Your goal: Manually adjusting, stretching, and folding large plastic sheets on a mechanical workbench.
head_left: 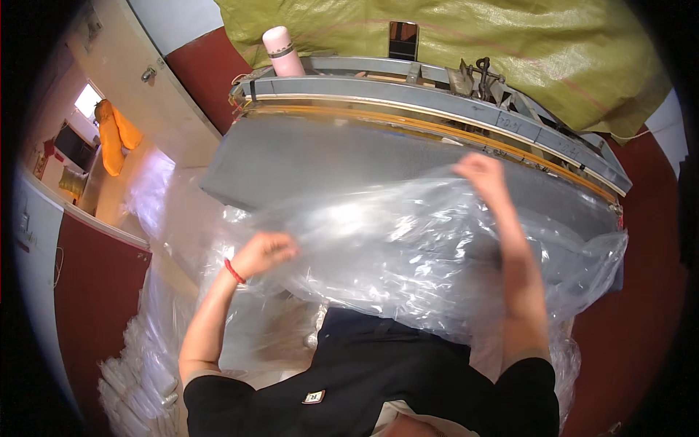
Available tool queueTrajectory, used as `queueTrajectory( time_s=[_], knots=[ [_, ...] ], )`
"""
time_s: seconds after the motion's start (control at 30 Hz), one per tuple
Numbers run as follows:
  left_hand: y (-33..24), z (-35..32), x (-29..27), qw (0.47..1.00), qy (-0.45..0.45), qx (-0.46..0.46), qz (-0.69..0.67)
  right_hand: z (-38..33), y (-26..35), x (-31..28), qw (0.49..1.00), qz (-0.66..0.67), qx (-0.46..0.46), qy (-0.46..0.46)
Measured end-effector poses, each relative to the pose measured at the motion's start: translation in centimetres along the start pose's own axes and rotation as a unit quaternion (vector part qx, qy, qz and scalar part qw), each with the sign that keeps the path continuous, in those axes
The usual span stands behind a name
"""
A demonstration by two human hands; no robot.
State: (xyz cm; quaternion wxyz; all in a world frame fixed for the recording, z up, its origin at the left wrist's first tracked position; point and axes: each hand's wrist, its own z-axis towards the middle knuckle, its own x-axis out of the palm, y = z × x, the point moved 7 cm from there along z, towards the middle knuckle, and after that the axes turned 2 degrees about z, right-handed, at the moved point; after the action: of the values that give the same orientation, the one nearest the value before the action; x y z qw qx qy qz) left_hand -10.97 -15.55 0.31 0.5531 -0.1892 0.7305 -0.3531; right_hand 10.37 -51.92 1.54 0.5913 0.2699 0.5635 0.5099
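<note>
A large sheet of clear plastic film (408,240) lies crumpled and shiny over the near part of a grey worktop (313,156) and hangs down toward my body. At its far edge, my right hand (483,177) is closed in a pinch on the film, held out over the worktop. My left hand (268,253), with a red cord bracelet (234,272) at the wrist, is lower and to the left. Its fingers are curled together at the film's left part and slightly blurred. The film between the hands is also smeared by motion.
Behind the worktop runs a long grey metal frame (429,91) with orange strips (349,113). A pink bottle (282,54), a dark phone-like rectangle (403,40) and a metal clamp (483,73) are there. More bunched film (138,364) hangs at the lower left, near an open door (149,65).
</note>
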Motion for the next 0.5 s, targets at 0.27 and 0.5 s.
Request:
queueTrajectory(
  time_s=[0.27, 0.5],
  knots=[
    [10.7, -4.3, 4.8, 0.982, 0.18, -0.038, 0.045, -28.2, -12.1, -43.7, 0.825, -0.31, 0.163, -0.443],
    [15.3, -4.9, -26.3, 0.896, -0.278, -0.147, 0.314, -39.7, -11.1, -52.9, 0.683, -0.413, 0.289, -0.529]
  ],
)
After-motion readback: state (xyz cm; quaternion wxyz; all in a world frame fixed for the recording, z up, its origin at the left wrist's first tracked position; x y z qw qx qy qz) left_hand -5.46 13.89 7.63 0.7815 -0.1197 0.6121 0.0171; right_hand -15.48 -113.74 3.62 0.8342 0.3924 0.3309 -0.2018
